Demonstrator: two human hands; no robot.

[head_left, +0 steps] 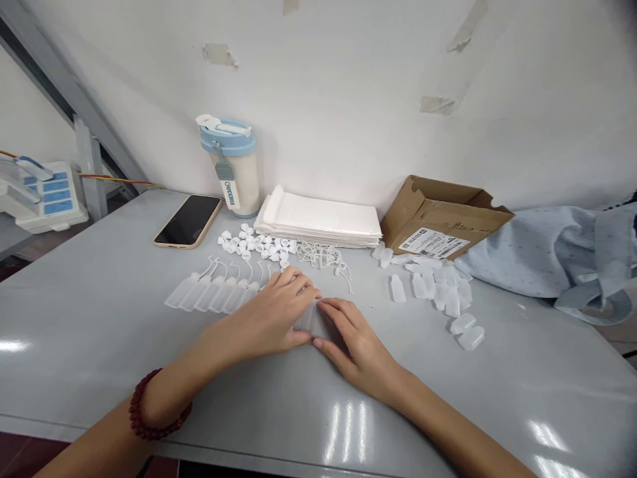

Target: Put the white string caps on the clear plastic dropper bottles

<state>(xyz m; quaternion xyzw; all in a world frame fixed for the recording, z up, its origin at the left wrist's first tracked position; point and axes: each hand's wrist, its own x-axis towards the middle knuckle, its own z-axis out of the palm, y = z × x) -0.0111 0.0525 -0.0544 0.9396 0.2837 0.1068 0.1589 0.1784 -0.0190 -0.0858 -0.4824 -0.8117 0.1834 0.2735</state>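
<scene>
Hands: left hand (266,318) and right hand (361,348) together, clasping a translucent plastic bottle (309,317)
Nearby: row of matching bottles (213,293), white caps (253,245)
Surface: grey counter (94,318)

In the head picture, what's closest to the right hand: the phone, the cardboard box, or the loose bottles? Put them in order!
From the right hand:
1. Loose bottles, to its right.
2. Cardboard box, behind those bottles.
3. Phone, far over on the left.
</scene>
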